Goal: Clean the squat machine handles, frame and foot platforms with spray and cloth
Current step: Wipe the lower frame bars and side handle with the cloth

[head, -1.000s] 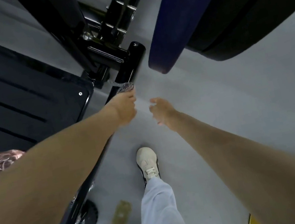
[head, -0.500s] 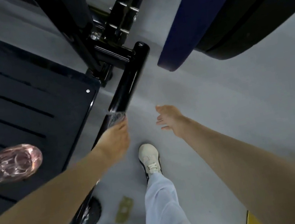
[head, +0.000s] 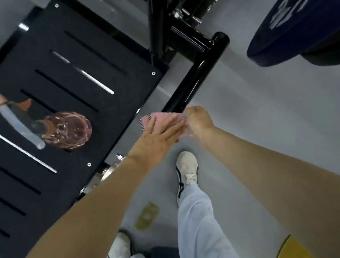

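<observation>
Two hands meet at the pink cloth (head: 164, 119). The left hand (head: 157, 138) lies flat on top of it, fingers straight and close together. The right hand (head: 199, 119) has its fingers curled at the cloth's right edge, apparently pinching it, though the fingertips themselves are hidden. Half a second ago the left hand alone held the cloth bunched against the tube, while the right hand hovered apart, loose and holding nothing. Now the cloth is spread wider and shows more pink.

The cloth sits at the near end of the black frame tube (head: 197, 74), which runs up and away from the hands. Left of the left hand lies the black slotted foot platform (head: 84, 59), with the spray bottle (head: 67, 131) on it, more fully in view than before. Beyond the right hand is a blue weight plate (head: 303, 14). Below the hands, a pale shoe (head: 186, 167) stands on the grey floor (head: 276, 121).
</observation>
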Motion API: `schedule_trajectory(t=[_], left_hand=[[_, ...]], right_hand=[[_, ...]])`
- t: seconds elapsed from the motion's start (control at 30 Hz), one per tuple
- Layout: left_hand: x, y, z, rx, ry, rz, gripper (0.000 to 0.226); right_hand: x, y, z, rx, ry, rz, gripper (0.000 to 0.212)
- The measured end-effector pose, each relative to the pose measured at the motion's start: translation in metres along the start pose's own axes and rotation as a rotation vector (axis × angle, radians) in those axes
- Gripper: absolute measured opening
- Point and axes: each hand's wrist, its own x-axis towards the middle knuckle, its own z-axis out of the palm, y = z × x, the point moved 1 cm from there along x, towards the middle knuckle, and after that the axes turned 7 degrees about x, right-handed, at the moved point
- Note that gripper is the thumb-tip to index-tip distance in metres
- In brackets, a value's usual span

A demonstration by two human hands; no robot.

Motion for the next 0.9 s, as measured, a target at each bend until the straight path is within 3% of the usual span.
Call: schedule_trajectory(t=[0.07, 0.13, 0.23, 0.33, 0.4, 0.53, 0.6, 0.7, 0.8, 0.83, 0.9], left_hand=[[-0.023, 0.014, 0.009, -0.186, 0.128, -0.222, 0.081], [-0.053, 0.027, 0.018, -0.361, 0.154, -0.433, 0.083], [-0.075, 0.032, 0.010, -0.659, 0.003, -0.654, 0.086], [-0.048, 0.008, -0.008, -0.809, -0.146, -0.896, 0.055], [-0.013, -0.012, -0.013, -0.981, -0.184, -0.958, 0.040], [0.064, -0.041, -0.008, -1.304, -0.192, -0.977, 0.031], [0.087, -0.047, -0.012, -1.390, -0.165, -0.989, 0.030], [0.086, -0.038, -0.019, -1.209, -0.003, -0.955, 0.033], [0.058, -0.007, -0.013, -0.897, 0.380, -0.711, 0.055], [0.049, 0.000, -0.006, -0.755, 0.430, -0.603, 0.070], [0.032, 0.007, 0.009, -0.424, 0.297, -0.371, 0.083]], right_hand=[[0.001, 0.004, 0.000, -0.060, -0.005, -0.009, 0.041], [0.003, 0.008, -0.002, -0.087, -0.012, -0.007, 0.049], [0.006, 0.010, -0.001, -0.126, -0.036, 0.010, 0.058], [0.006, 0.007, 0.003, -0.162, -0.078, 0.020, 0.062], [0.003, 0.001, 0.004, -0.212, -0.096, -0.003, 0.052], [-0.006, 0.002, 0.007, -0.406, -0.159, -0.088, 0.028], [-0.007, 0.006, 0.008, -0.436, -0.188, -0.101, 0.029], [-0.002, 0.009, 0.003, -0.382, -0.168, -0.096, 0.031], [0.006, 0.011, -0.009, -0.275, -0.012, -0.056, 0.048], [0.006, 0.008, -0.015, -0.302, 0.035, -0.071, 0.056], [0.004, 0.004, -0.026, -0.395, 0.069, -0.178, 0.073]])
